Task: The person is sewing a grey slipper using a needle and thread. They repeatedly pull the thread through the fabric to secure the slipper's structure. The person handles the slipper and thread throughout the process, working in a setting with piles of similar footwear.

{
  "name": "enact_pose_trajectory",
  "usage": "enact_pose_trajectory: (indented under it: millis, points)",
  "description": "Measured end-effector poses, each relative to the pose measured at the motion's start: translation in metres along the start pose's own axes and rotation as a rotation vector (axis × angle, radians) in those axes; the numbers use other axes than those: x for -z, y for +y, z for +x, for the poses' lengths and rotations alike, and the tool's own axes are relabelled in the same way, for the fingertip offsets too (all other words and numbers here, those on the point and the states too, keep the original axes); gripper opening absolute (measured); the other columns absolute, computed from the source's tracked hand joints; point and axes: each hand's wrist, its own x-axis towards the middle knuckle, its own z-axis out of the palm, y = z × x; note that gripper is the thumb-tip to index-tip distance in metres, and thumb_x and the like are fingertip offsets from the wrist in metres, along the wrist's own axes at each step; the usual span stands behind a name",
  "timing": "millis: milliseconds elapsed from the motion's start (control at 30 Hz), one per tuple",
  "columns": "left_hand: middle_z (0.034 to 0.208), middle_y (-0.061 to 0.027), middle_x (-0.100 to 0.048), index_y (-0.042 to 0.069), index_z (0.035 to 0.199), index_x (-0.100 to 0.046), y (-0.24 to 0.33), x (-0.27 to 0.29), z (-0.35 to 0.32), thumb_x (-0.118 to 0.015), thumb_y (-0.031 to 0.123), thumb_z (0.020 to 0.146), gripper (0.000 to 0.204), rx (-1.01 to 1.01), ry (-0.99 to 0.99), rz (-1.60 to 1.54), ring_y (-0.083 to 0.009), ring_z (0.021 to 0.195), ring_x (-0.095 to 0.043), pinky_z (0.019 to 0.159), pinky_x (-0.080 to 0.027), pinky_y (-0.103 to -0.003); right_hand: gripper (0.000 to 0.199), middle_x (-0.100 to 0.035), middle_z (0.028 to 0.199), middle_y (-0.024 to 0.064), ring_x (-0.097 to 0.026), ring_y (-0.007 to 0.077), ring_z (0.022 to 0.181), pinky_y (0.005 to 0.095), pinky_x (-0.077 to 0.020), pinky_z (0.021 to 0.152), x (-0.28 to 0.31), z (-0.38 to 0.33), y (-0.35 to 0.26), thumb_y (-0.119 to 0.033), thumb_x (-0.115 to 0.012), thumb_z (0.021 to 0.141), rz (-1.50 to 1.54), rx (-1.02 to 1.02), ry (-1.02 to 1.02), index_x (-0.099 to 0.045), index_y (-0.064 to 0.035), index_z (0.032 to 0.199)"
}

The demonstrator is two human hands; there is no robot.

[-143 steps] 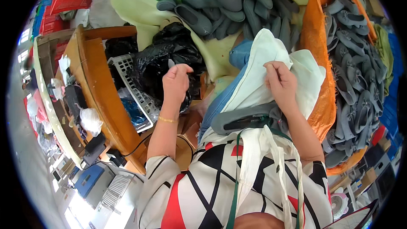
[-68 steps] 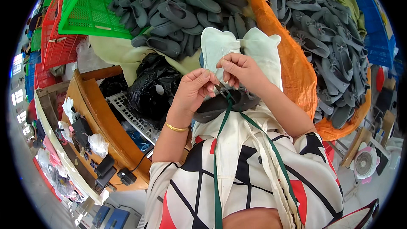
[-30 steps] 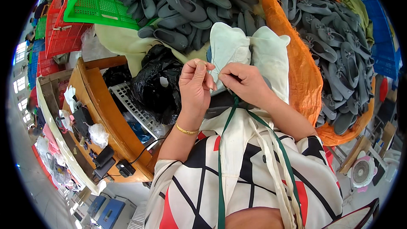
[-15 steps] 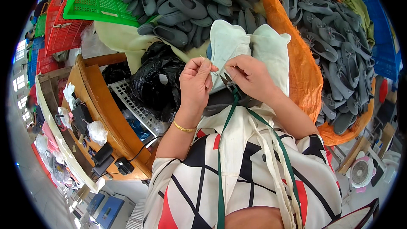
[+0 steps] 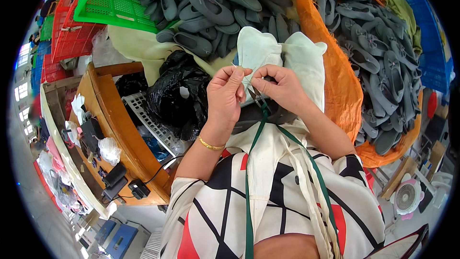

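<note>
My left hand (image 5: 226, 88), with a gold bangle at the wrist, pinches a thin pale strand, perhaps a thread or needle, that sticks up past its fingertips. Close beside it, my right hand (image 5: 278, 84) is closed with thumb and forefinger together; what they hold is too small to make out. Both hands are over my lap, fingertips nearly touching. Just below my right fingers lie small metal snips (image 5: 255, 97), next to the green ribbon (image 5: 261, 124) that runs down my front. Under them a dark grey shoe (image 5: 244, 118) shows partly. Pale cloth (image 5: 258, 48) covers my knees.
Grey shoes (image 5: 211, 9) are heaped ahead, and more fill an orange sack (image 5: 335, 86) on the right. A green crate (image 5: 115, 7) stands far left. Nearer on the left are a black plastic bag (image 5: 175, 96) and a wooden desk (image 5: 120, 129). A fan (image 5: 407, 196) is at right.
My right hand has shifted slightly left, bringing its fingertips closer to the left hand's. The left hand has moved a little to the right. The snips show less clearly now.
</note>
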Motion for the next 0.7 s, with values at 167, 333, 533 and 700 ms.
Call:
enact_pose_trajectory:
  millis: [167,333,533,700]
  points:
    - [0.103,-0.0117,-0.070,0.003,0.095,-0.063,0.002,-0.005,-0.001,-0.065,0.013,0.095,0.010,0.016,0.012,-0.013,-0.0035,0.052,-0.048,0.044,-0.040,-0.019,0.016,-0.053,0.072,-0.0056,-0.044,0.0022,0.065,0.0204,-0.0395,0.057,0.001,0.003,0.006,-0.016,-0.064,0.095,-0.073,0.054,0.004,-0.062,-0.0010,0.092]
    - [0.103,-0.0109,-0.070,0.003,0.095,-0.062,0.003,-0.001,0.002,-0.064,0.013,0.095,0.010,-0.054,-0.014,0.062,-0.0039,0.053,-0.048,0.045,-0.042,-0.020,0.017,-0.049,0.077,-0.0082,-0.041,0.0020,0.069,0.0196,-0.0377,0.061,0.002,-0.003,0.004,-0.020,-0.059,0.098,0.167,0.010,-0.129,-0.057,-0.0043,0.093]
    - [0.106,-0.0114,-0.068,0.006,0.102,-0.057,-0.002,0.022,0.021,-0.060,0.015,0.098,0.010,-0.309,0.019,0.195,-0.0069,0.055,-0.053,0.048,-0.047,-0.022,0.015,-0.052,0.078,-0.0058,-0.045,0.0045,0.070,0.0221,-0.0397,0.062,-0.004,-0.017,0.000,-0.018,-0.060,0.097,0.113,0.111,-0.405,-0.057,-0.0047,0.092]
    - [0.109,-0.0123,-0.067,0.007,0.106,-0.052,-0.005,0.024,0.025,-0.054,0.016,0.102,0.010,-0.308,0.064,0.112,-0.0131,0.064,-0.065,0.055,-0.055,-0.025,0.012,-0.057,0.071,0.0019,-0.052,0.0133,0.062,0.0281,-0.0423,0.057,-0.012,-0.022,-0.011,-0.014,-0.063,0.092,-0.279,0.171,-0.620,-0.057,-0.0043,0.088]
